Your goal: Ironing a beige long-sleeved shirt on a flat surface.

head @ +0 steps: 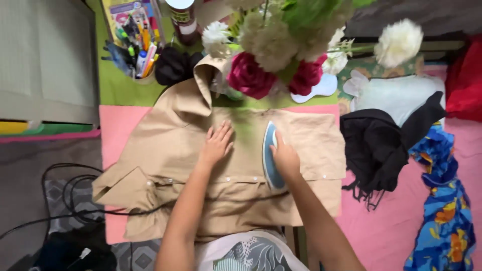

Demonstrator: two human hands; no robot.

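A beige button-up shirt lies spread over a pink cloth on a low surface. My left hand rests flat on the shirt with fingers apart, pressing the fabric near its middle. My right hand grips the handle of a blue-and-white clothes iron, which stands on the shirt just right of the left hand, its tip pointing away from me. The iron's black cord trails over the shirt's near edge to the left.
Artificial flowers in red, white and green hang over the shirt's far edge. A cup of pens stands at the back left. A black garment, a white one and a blue patterned cloth lie to the right.
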